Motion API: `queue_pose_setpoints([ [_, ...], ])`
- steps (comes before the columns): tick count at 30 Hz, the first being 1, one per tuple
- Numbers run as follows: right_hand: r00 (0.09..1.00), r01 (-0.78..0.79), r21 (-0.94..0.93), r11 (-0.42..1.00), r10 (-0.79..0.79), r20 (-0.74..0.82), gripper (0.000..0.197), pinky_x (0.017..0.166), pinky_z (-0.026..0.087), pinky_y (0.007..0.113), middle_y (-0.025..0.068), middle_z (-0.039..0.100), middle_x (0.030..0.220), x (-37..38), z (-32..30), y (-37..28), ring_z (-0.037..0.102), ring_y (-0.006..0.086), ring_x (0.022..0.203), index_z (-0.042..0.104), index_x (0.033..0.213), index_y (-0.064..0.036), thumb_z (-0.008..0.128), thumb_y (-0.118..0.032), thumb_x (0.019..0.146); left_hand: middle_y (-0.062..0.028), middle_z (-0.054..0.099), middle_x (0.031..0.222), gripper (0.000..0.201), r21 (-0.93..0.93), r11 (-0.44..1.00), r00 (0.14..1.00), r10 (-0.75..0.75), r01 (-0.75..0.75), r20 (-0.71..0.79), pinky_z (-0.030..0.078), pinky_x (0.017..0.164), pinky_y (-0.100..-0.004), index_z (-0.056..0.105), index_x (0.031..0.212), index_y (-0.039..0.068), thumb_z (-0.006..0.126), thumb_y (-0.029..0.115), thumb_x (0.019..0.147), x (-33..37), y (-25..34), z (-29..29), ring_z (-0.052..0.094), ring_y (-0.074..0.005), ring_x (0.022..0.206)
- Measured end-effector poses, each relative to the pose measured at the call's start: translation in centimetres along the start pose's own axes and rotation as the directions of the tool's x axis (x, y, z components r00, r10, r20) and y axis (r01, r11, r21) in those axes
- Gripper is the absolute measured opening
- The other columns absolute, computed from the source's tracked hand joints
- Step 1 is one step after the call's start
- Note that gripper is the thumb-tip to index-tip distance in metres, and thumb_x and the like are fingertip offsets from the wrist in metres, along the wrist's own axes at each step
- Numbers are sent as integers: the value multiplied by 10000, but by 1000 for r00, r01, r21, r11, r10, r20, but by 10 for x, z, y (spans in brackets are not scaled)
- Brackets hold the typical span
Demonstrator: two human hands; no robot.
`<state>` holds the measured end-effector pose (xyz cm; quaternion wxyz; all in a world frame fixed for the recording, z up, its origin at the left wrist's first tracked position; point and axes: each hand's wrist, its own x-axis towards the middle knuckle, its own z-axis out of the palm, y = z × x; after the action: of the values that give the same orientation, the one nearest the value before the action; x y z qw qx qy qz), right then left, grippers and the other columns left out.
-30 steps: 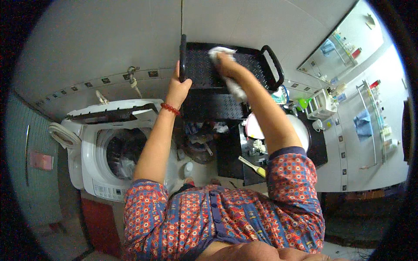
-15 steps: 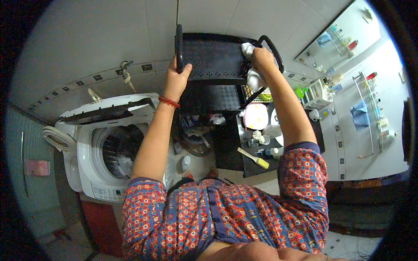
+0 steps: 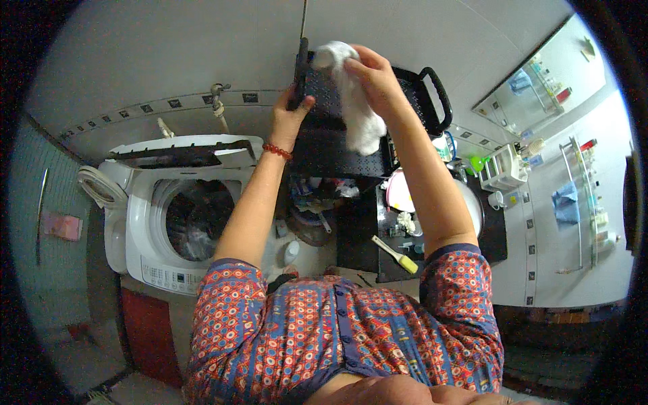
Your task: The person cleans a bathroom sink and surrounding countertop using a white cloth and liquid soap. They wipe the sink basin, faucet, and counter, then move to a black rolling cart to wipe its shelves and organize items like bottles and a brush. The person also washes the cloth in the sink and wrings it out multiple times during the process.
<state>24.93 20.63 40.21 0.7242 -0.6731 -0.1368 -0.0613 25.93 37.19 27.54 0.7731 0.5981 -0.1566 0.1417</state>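
Observation:
My left hand (image 3: 289, 120) is wrapped round the left handle (image 3: 302, 67) of a black rack with perforated trays, a red bead bracelet on that wrist. In my right hand (image 3: 378, 79) is a white cloth (image 3: 363, 128), bunched at the top and hanging down in front of the upper tray. Its upper end is close to the left handle; whether they touch I cannot tell. The rack's right handle (image 3: 440, 101) has no hand on it. My right hand and the cloth hide part of the upper tray (image 3: 412, 88).
A white top-loading washing machine (image 3: 136, 236) stands open at the left. On the black counter (image 3: 354, 243) lie a yellow-bristled brush (image 3: 397, 255) and a pink-rimmed item (image 3: 398, 194). A white bottle (image 3: 291, 252) stands on the floor. At the right hangs a blue towel (image 3: 565, 204).
My right hand has moved left with the white cloth, from the right handle to near the left one. My left hand keeps its grip. The view has shifted slightly.

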Motion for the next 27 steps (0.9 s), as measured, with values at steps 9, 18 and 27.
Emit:
queue_pose_setpoints([
  [9,716,539,-811,226,-631,300,413,936,460,376,202,504,1279,-56,70,83,532,375,1134,604,1190,-147,600,-4,802,-84,490,1273,468,-340,938,998,-52,59,28,349,1014,-349,453,1297,12,364,346,981,-11,-20,-4,455,-199,1170],
  [18,521,745,-667,11,-634,572,297,888,450,430,118,565,1083,-63,56,77,497,377,1077,632,980,-30,593,-96,693,-95,561,1221,487,-828,499,967,-136,256,217,405,985,-390,496,1253,50,329,413,973,-2,-21,-24,544,-240,1099],
  [27,984,98,-135,986,-116,-135,174,713,443,255,27,573,869,-99,10,21,527,102,820,586,963,-25,529,-176,898,-69,443,1374,807,-599,744,955,-232,297,187,281,1070,-353,409,1363,33,367,668,866,-2,0,-14,401,-200,1253],
])
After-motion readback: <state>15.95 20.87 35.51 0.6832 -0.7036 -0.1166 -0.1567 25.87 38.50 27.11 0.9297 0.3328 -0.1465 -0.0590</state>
